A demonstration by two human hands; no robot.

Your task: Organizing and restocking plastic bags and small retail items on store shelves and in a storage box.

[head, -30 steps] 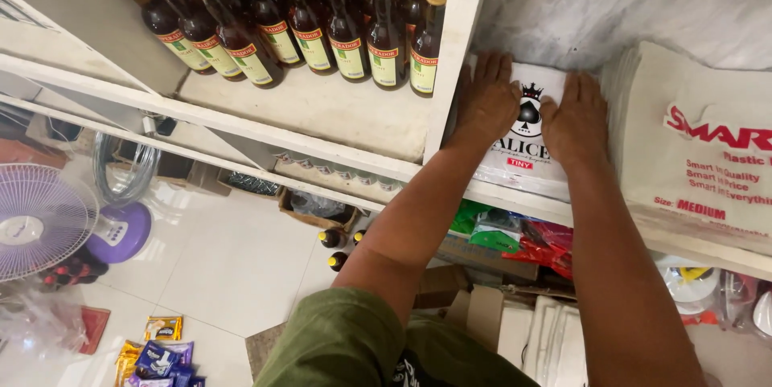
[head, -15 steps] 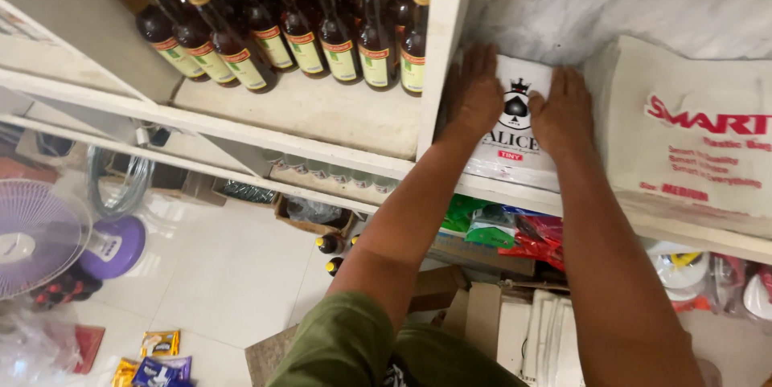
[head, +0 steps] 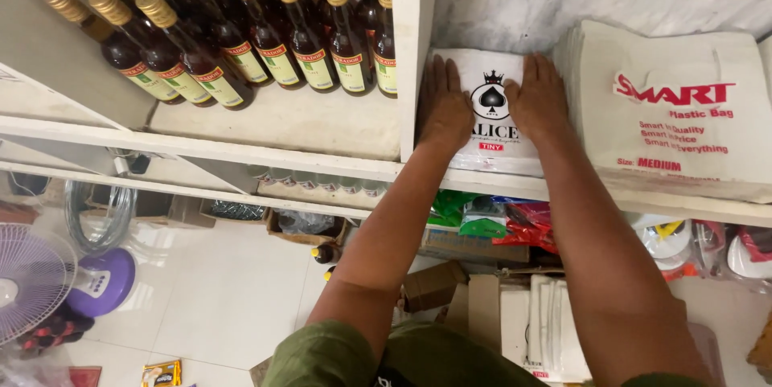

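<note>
My left hand [head: 444,104] and my right hand [head: 537,98] lie flat, palms down, on a stack of small white plastic bags [head: 491,126] printed with a black spade emblem. The stack rests on a white shelf [head: 515,186], in the compartment right of a white upright divider [head: 410,49]. The fingers of both hands are spread and point toward the back wall. Neither hand closes around anything. To the right of my right hand lies a taller stack of larger white bags [head: 675,114] with red print.
Several dark bottles with gold caps [head: 241,41] stand in rows in the compartment left of the divider. Below the shelf are coloured packets [head: 498,222], cardboard boxes [head: 434,282] and white stacks. A purple-based fan [head: 48,282] stands on the tiled floor at lower left.
Both hands stay flat on the small bag stack. The view has shifted slightly; the hands and stack sit a little lower and more to the left in frame.
</note>
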